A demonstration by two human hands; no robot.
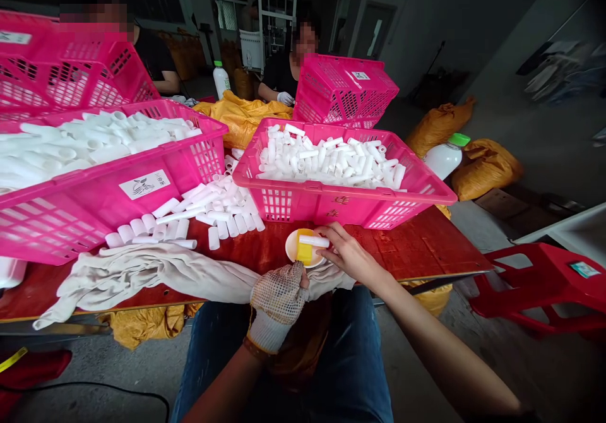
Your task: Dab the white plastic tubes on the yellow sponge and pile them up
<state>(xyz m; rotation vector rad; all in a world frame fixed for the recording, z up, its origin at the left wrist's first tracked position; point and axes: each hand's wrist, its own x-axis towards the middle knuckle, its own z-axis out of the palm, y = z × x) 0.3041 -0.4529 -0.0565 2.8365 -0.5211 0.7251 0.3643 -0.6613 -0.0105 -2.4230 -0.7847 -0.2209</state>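
My right hand (348, 252) is bare and pinches a short white tube (313, 240), laying it across a yellow sponge (304, 250) in a small white dish (291, 247) at the table's near edge. My left hand (279, 297) wears a knitted work glove; it is closed against the edge of the table just below the dish, and what it grips is hidden. A pile of loose white tubes (208, 211) lies on the red table (416, 246) to the left of the dish.
Pink baskets (331, 205) (95, 205) full of white tubes stand at centre and left, with more pink baskets behind. A grey cloth (142, 274) lies along the near edge. Two people sit across the table. A red stool (544, 284) and yellow sacks are on the right.
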